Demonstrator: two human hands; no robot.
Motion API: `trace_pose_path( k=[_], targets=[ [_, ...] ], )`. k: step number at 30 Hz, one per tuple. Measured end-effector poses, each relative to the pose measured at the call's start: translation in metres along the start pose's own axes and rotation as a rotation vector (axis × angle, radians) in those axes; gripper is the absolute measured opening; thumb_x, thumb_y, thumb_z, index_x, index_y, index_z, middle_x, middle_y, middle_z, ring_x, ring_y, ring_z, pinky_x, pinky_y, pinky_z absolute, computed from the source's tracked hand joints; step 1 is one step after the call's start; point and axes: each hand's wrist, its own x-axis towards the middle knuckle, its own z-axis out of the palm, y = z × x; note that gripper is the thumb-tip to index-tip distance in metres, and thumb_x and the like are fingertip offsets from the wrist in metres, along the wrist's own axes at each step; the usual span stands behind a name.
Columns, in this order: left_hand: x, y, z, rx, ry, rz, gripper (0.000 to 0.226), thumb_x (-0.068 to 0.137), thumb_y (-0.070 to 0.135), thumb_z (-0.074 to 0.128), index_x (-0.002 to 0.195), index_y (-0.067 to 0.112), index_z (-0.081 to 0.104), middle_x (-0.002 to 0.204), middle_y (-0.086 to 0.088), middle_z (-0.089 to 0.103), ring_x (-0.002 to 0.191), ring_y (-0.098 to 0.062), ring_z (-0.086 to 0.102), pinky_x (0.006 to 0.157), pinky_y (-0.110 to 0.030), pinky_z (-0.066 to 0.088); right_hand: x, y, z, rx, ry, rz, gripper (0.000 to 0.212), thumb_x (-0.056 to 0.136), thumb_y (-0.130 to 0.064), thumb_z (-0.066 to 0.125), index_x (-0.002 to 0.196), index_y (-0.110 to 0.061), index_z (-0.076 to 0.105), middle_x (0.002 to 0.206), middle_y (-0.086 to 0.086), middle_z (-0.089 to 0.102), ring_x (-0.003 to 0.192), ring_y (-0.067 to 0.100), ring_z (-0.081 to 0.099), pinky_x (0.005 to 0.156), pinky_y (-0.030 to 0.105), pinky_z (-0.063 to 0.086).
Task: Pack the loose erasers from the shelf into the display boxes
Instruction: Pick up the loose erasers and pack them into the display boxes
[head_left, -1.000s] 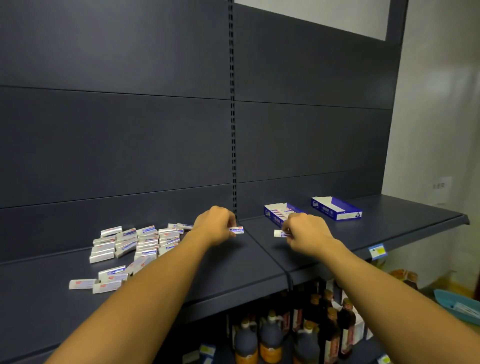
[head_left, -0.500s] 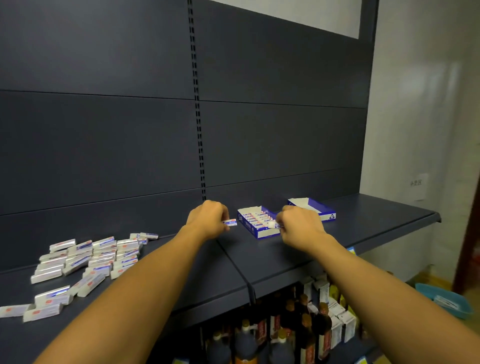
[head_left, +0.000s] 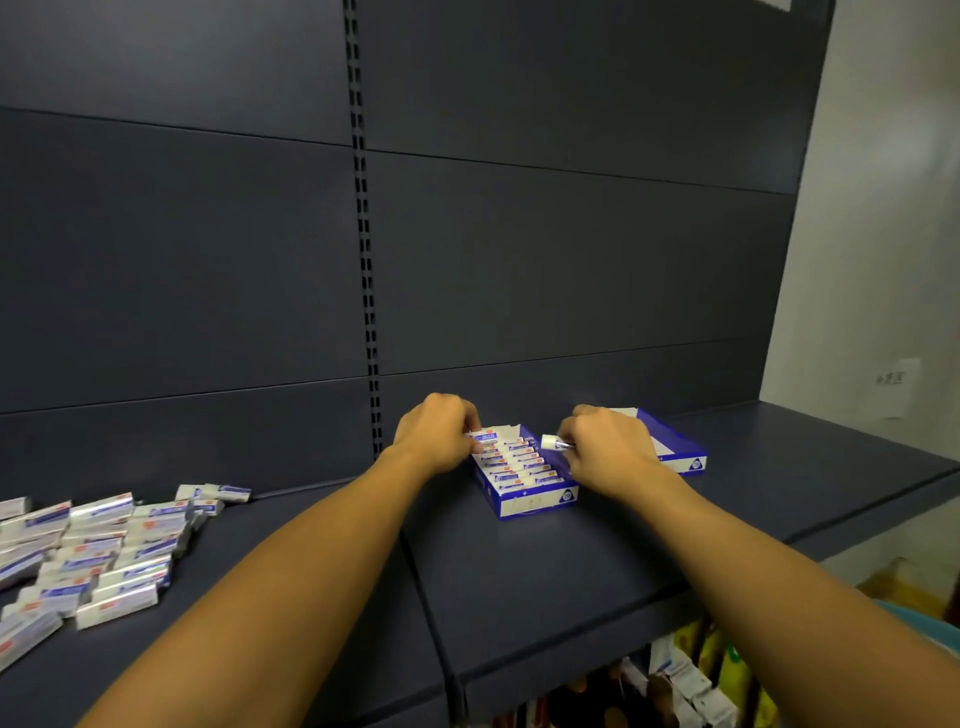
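Both hands at the near box, each pinching an eraser.

The left hand (head_left: 435, 435) hides most of its eraser (head_left: 485, 438) at the box (head_left: 524, 505) back; the right hand (head_left: 608, 451) pinches another eraser (head_left: 554, 443) just above the rows, fingertips hidden.

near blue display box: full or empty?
Mostly full: two columns of erasers fill the near blue-and-white cardboard display box; its back row is hidden by the hands.

I stood in a shop: dark slotted gondola shelving (head_left: 571, 545) ran before me, stocked display boxes (head_left: 524, 475) sat on it, and packaged goods (head_left: 691, 680) (bottles, cartons) crowded the tier below.
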Motion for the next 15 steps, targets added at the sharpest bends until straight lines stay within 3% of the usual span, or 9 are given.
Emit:
trace_pose_path(
  k=[8, 15],
  targets=[
    [0.038, -0.009, 0.015, -0.118, 0.034, -0.095, 0.012, 0.086, 0.026, 0.078, 0.092, 0.027, 0.068, 0.103, 0.004, 0.069, 0.091, -0.014, 0.063, 0.082, -0.041, 0.058, 0.048, 0.019, 0.029, 0.100, 0.018, -0.008, 0.029, 0.089, -0.034, 0.066, 0.116, -0.024, 0.067, 0.115, -0.004, 0.063, 0.097, 0.017, 0.062, 0.076, 0.030, 0.053],
    [0.052, -0.013, 0.033, -0.183, 0.110, -0.170, 0.011, 0.086, 0.029, 0.077, 0.097, 0.028, 0.072, 0.103, 0.006, 0.069, 0.092, -0.013, 0.065, 0.082, -0.042, 0.059, 0.081, 0.031, 0.054, 0.235, 0.057, -0.061, 0.029, 0.093, -0.034, 0.064, 0.121, -0.026, 0.065, 0.117, -0.006, 0.061, 0.102, 0.013, 0.060, 0.079, 0.027, 0.052]
  ],
)
